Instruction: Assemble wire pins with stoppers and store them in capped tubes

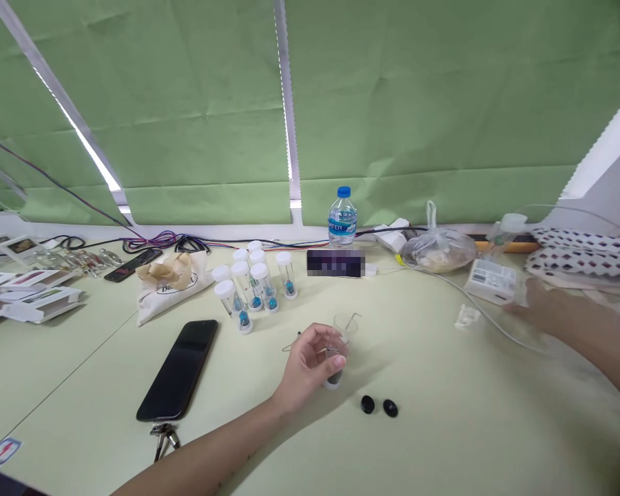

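Observation:
My left hand [315, 358] is wrapped round a clear tube [333, 380] that stands on the table. The tube has a white base and dark contents at the bottom; my fingers hide much of it. Thin bent wire-like pieces [354, 320] show beside its top. Two small black caps [368, 404] lie just to the right of this hand. Far to the right, my right hand [537, 306] is at a white labelled package [492, 281]. Motion blurs its fingers, so I cannot tell whether it grips the package.
Several white-capped clear tubes [261, 286] with blue pieces stand left of centre. A black phone [178, 372] with keys, a cloth pouch [173, 286], a water bottle [343, 220] and a plastic bag [439, 249] lie around. A white cable [475, 300] crosses the right side.

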Motion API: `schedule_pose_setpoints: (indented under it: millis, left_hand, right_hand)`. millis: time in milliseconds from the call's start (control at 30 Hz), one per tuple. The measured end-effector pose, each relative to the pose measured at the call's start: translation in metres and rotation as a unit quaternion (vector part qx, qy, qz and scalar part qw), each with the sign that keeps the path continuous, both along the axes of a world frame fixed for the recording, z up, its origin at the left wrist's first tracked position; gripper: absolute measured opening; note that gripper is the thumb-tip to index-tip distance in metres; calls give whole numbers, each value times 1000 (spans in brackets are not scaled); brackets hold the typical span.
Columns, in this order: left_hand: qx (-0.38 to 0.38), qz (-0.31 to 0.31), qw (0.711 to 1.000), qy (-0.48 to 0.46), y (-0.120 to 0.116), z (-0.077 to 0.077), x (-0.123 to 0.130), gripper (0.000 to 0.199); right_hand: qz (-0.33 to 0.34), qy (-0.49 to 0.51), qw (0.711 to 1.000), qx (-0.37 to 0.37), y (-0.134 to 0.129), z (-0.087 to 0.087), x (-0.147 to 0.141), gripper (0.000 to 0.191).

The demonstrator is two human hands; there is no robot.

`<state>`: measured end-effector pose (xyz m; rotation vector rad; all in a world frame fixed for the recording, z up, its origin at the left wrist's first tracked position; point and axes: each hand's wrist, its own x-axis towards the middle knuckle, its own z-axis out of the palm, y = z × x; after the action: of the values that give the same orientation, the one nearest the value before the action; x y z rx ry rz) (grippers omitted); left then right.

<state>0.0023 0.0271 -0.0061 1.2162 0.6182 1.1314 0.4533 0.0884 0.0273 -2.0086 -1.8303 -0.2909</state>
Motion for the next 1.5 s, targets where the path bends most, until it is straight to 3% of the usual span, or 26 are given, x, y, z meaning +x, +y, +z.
schedule_pose_setpoints:
  millis: [100, 200, 300, 433, 567, 700, 833, 1000, 1200, 1367, 1500]
  left_hand:
    - [5, -7, 1000, -9, 0, 0, 1, 25]
    - [10, -10, 1000, -14, 1, -1, 1, 25]
    - [13, -9, 1000, -12, 1, -1, 2, 27]
    - [15, -5, 1000, 3, -1, -1, 1, 29]
    - [18, -15, 1000, 12, -2, -2, 0, 30]
    - [16, -13, 999, 25, -2, -4, 0, 30]
    - [4, 8, 998, 54, -3, -5, 1, 32]
    - [-14, 47, 996, 81, -3, -4, 1, 30]
    - [-51, 66, 994, 64, 1, -4, 2, 31]
    - [-53, 64, 995, 59, 1, -3, 2, 30]
    - [-52, 62, 995, 60, 1, -3, 2, 28]
  right_hand:
    - [3, -48, 998, -27, 0, 1, -32, 36]
    - [114, -73, 987, -89, 7, -7, -91, 35]
    - [164, -91, 973, -134, 19, -18, -150, 39]
    - [132, -114, 971, -164, 47, -23, -196, 43]
    - [78, -128, 971, -188, 65, -17, -207, 36]
    - [72, -130, 966, -211, 48, -15, -211, 33]
    - [101, -109, 970, -192, 22, -15, -215, 28]
    - [199, -26, 960, -194, 21, -9, -216, 25]
    - [348, 145, 891, -254, 9, 26, -222, 34]
    - [390, 345, 800, -296, -11, 48, -236, 31]
    - [381, 366, 798, -289, -16, 54, -241, 29]
